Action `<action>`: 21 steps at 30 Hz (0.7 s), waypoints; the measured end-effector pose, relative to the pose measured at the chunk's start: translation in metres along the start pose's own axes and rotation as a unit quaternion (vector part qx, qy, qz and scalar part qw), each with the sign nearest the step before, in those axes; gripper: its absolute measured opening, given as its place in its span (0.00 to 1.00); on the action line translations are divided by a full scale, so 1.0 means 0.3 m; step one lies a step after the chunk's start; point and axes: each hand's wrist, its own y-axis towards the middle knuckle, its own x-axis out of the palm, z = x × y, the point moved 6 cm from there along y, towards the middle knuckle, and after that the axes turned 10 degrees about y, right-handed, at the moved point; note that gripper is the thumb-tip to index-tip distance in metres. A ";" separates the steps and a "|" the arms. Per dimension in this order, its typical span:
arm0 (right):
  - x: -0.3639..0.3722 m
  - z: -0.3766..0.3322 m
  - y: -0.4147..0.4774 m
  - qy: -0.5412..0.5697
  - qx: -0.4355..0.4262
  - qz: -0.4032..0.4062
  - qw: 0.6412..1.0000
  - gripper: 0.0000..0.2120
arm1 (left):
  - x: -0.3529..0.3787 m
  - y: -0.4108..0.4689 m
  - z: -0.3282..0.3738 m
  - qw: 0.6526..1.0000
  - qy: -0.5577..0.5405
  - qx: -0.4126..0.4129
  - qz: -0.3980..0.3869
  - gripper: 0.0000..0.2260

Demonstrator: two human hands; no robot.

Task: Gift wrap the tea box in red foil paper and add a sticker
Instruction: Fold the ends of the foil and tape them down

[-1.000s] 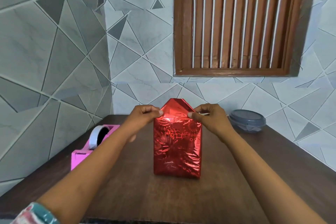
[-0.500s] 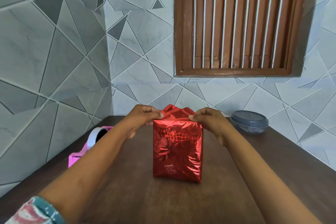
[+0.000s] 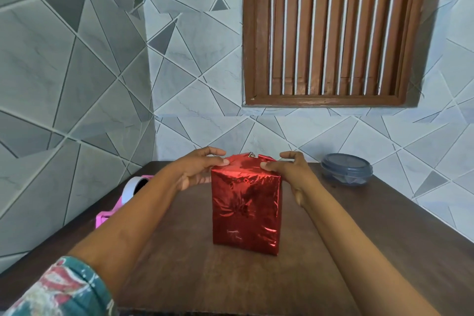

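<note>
The tea box (image 3: 245,206), covered in shiny red foil paper, stands upright in the middle of the brown wooden table (image 3: 179,277). My left hand (image 3: 198,170) presses the foil at the box's top left corner with thumb and fingers. At the top right corner my right hand (image 3: 288,170) does the same. The foil flap on top lies folded down nearly flat, with a small silver underside showing at the far edge. No sticker is in view.
A pink tape dispenser (image 3: 120,200) with a roll of tape sits at the table's left edge by the tiled wall. At the back right stands a grey lidded plastic container (image 3: 346,168). A barred wooden window is set in the wall behind.
The pointed foil flap that stood up above the box has been pushed down flat onto its top. Both hands have stayed at the top corners and sunk slightly.
</note>
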 end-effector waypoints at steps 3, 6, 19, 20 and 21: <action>0.000 0.003 -0.006 0.001 -0.023 0.027 0.999 0.24 | -0.004 -0.003 -0.007 1.000 -0.008 -0.001 0.015 0.09; 0.001 0.009 -0.004 -0.009 -0.046 0.044 0.998 0.22 | -0.003 -0.006 -0.003 1.000 0.002 -0.009 0.029 0.09; 0.018 -0.038 0.007 -0.153 -0.004 -0.030 0.988 0.20 | -0.004 -0.024 -0.029 0.998 0.016 -0.035 0.042 0.08; 0.021 -0.044 0.011 -0.175 -0.028 -0.028 0.984 0.20 | -0.004 -0.025 -0.029 0.998 0.016 -0.038 0.045 0.08; 0.024 -0.064 0.011 -0.223 -0.087 -0.024 0.971 0.20 | -0.003 -0.026 -0.028 0.998 0.016 -0.040 0.045 0.08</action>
